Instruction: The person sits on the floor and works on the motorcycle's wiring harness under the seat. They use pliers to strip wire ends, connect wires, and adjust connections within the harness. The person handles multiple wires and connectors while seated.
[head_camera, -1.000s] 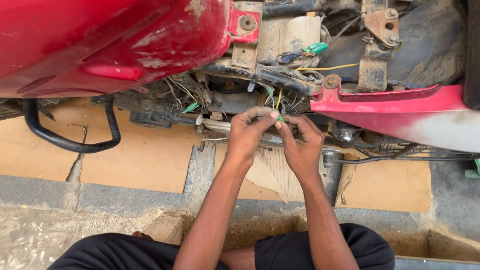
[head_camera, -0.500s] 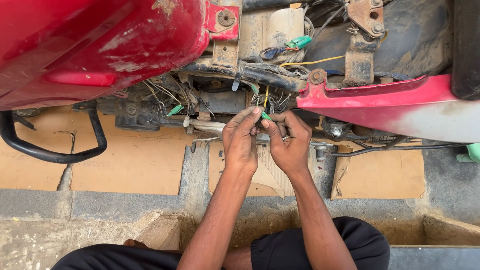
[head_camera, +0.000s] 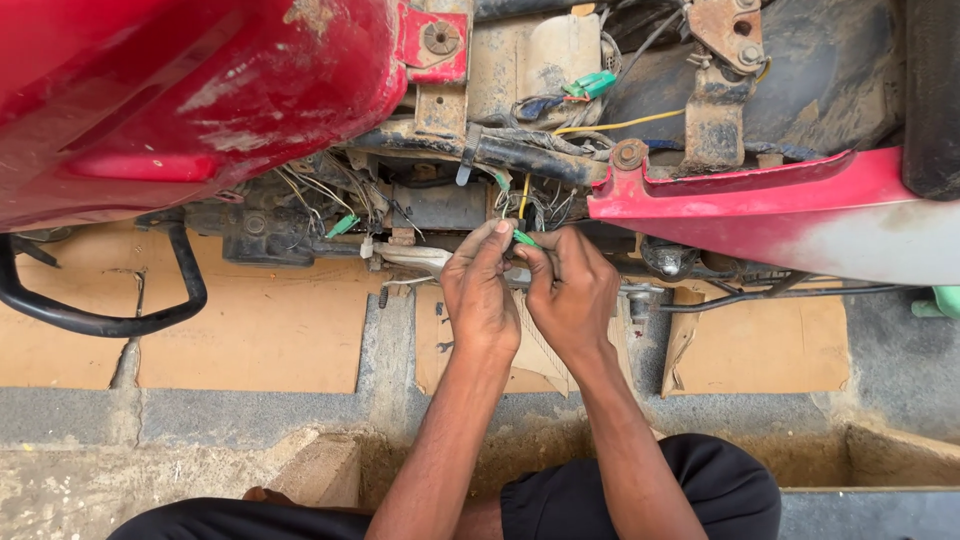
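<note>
Left hand (head_camera: 482, 290): fingertips pinched on the green wire connector (head_camera: 524, 239).
Right hand (head_camera: 572, 290): pinching the same connector.
Connector: under the red motorcycle body (head_camera: 200, 90), among loose wires (head_camera: 330, 190).

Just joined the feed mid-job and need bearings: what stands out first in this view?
The glossy red motorcycle body panel fills the upper left, above a tangle of exposed thin wires. At centre, the left hand and right hand meet, fingertips pinching a small green wire connector. Flattened brown cardboard sheets lie on the ground beneath.
</note>
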